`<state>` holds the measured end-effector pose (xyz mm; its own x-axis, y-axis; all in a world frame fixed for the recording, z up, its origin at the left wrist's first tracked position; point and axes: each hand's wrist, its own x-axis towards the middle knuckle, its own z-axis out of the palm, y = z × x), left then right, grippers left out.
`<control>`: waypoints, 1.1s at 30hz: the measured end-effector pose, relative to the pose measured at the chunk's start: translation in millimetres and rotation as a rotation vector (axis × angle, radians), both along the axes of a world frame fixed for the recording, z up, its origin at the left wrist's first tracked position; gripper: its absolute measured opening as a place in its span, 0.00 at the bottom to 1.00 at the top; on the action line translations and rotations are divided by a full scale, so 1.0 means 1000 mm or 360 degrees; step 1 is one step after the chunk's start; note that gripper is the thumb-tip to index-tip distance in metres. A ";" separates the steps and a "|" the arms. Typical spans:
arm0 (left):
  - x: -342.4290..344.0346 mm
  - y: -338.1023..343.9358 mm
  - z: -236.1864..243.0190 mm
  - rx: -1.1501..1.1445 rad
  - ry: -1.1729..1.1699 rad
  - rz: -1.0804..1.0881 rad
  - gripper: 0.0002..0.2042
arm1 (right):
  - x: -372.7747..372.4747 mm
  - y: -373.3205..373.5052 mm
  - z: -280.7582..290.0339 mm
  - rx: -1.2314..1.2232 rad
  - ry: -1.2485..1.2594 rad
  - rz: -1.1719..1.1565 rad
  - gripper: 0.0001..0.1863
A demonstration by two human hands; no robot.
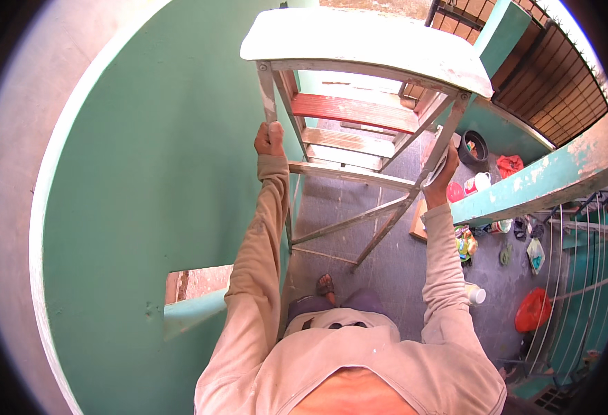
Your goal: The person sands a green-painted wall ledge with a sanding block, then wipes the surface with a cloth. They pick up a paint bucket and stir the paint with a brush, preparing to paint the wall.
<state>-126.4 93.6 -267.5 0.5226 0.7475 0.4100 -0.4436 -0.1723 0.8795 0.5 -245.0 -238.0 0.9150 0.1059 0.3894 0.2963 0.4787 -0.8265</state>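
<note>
A paint-spattered metal stepladder (366,43) stands upright in front of me, with a white top, a red step (356,113) and paler steps below it. My left hand (270,140) is closed round its left rail, just under the top and close beside the green wall. On the opposite side, my right hand (444,178) grips the right rail a little lower down. A flat whitish thing shows between that hand and the rail; what it is I cannot make out. Both of my arms reach forward in long beige sleeves.
The green wall (131,173) with a small rectangular opening runs along my left. A peeling green beam (546,176) crosses at the right. On the grey floor lie a black bucket (473,146), a white tub (477,295), a red bag (533,310) and several small items. Wire lines hang far right.
</note>
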 end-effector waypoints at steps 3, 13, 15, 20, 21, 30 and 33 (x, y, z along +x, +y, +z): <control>-0.007 0.005 -0.006 0.0064 0.0052 0.0006 0.19 | -0.006 0.010 0.004 -0.0016 0.0137 -0.0072 0.19; -0.008 -0.110 -0.043 0.0487 0.0963 0.1361 0.34 | -0.008 -0.002 0.013 0.0258 0.0494 0.0372 0.16; 0.002 -0.125 -0.072 0.0285 0.1006 0.1455 0.34 | -0.011 0.001 0.013 0.0228 0.0479 0.0460 0.15; 0.044 -0.186 0.008 -0.1111 0.0095 0.0993 0.30 | 0.008 -0.032 -0.003 -0.0187 0.0305 0.0679 0.13; 0.045 -0.181 0.002 -0.1072 0.0189 0.1043 0.30 | 0.017 -0.033 -0.001 -0.0374 0.0201 0.0631 0.14; 0.053 -0.164 -0.037 -0.0965 0.0141 0.1276 0.23 | 0.127 -0.028 0.070 0.0052 0.0109 0.0771 0.22; 0.055 -0.166 -0.035 -0.0856 0.0003 0.1173 0.24 | 0.166 -0.021 0.052 0.0127 0.0371 0.0824 0.21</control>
<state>-71.1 -72.8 -302.1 -0.1627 0.9825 -0.0905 -0.3823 0.0218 0.9238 166.9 -266.1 -185.9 0.8145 0.5414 0.2085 -0.1793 0.5767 -0.7971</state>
